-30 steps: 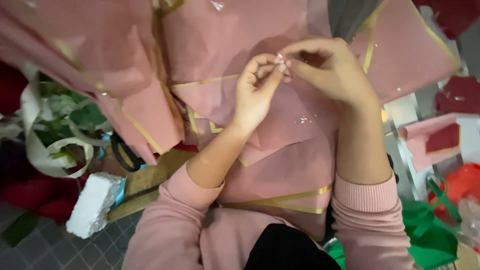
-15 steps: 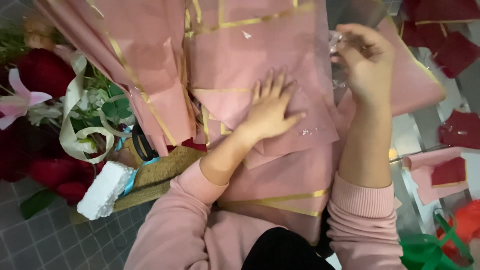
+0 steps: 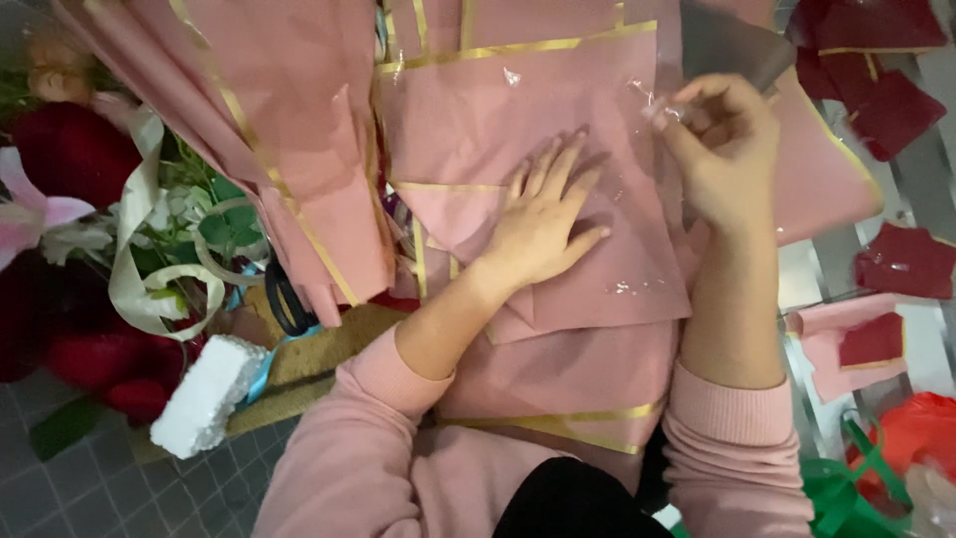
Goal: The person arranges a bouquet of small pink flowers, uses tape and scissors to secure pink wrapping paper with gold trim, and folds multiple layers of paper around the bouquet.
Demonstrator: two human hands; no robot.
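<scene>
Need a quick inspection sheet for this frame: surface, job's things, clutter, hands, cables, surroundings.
Surface: pink wrapping sheets with gold edges, layered and overlapping.
Job's things: folded pink sheet under the left palm; clear tape piece at the right fingertips.
Clutter: dark red paper pieces at right; white foam block, cream ribbon and black scissors handles at left.
Hands: left hand flat, fingers spread on the sheet; right hand raised, pinching the tape.
Cables: nothing seen.
Surroundings: red and pink flowers at left; green bag at lower right; grey tiled floor.
</scene>
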